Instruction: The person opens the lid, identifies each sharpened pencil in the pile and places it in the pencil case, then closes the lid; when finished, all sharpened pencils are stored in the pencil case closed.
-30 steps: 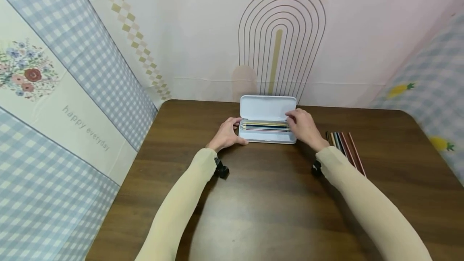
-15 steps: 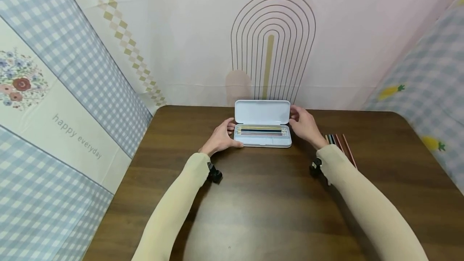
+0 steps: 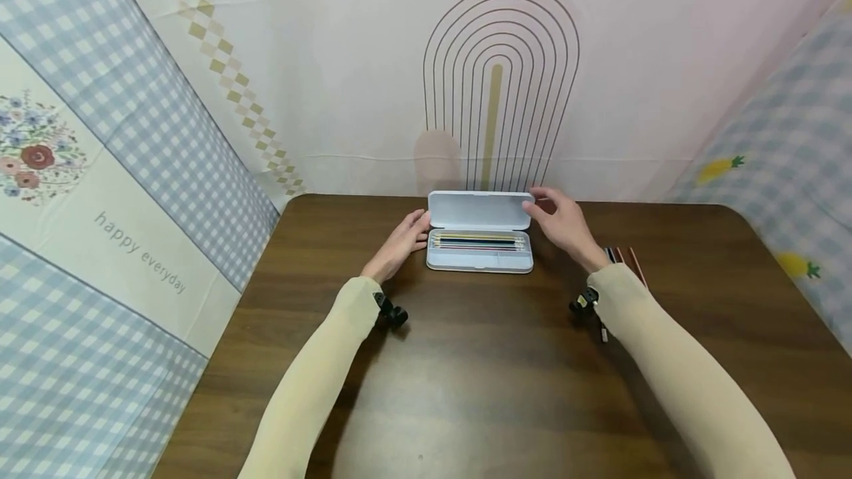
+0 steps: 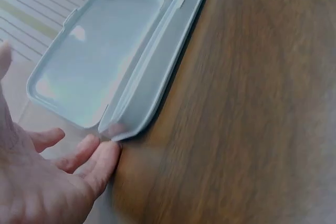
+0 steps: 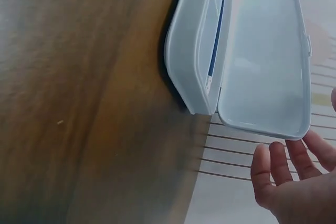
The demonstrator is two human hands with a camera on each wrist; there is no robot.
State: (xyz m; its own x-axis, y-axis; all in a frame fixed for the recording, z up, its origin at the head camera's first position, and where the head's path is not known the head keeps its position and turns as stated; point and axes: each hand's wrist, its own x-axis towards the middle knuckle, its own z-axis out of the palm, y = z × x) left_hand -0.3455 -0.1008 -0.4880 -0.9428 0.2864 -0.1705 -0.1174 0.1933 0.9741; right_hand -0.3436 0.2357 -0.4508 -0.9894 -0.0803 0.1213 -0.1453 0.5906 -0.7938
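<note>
A pale blue-white pencil case (image 3: 479,266) lies with its lid (image 3: 479,211) raised on its hinge at the back. Several pencils (image 3: 475,242) lie side by side in the upper part of its tray. My left hand (image 3: 397,244) is at the case's left end; in the left wrist view its fingertips (image 4: 107,153) touch the hinge corner, thumb held apart. At the lid's upper right corner is my right hand (image 3: 564,224). Seen from the right wrist, its loosely extended fingers (image 5: 296,156) meet the lid's edge from behind, and the thumb stands away.
More colored pencils (image 3: 626,261) lie on the brown table (image 3: 466,361) to the right, partly hidden by the right sleeve. A patterned cloth (image 3: 359,94) hangs just behind the table's back edge.
My right hand has gone from the pencils to the lid's right edge, and the lid now leans further forward. My left thumb has lifted from the case's front edge toward the lid.
</note>
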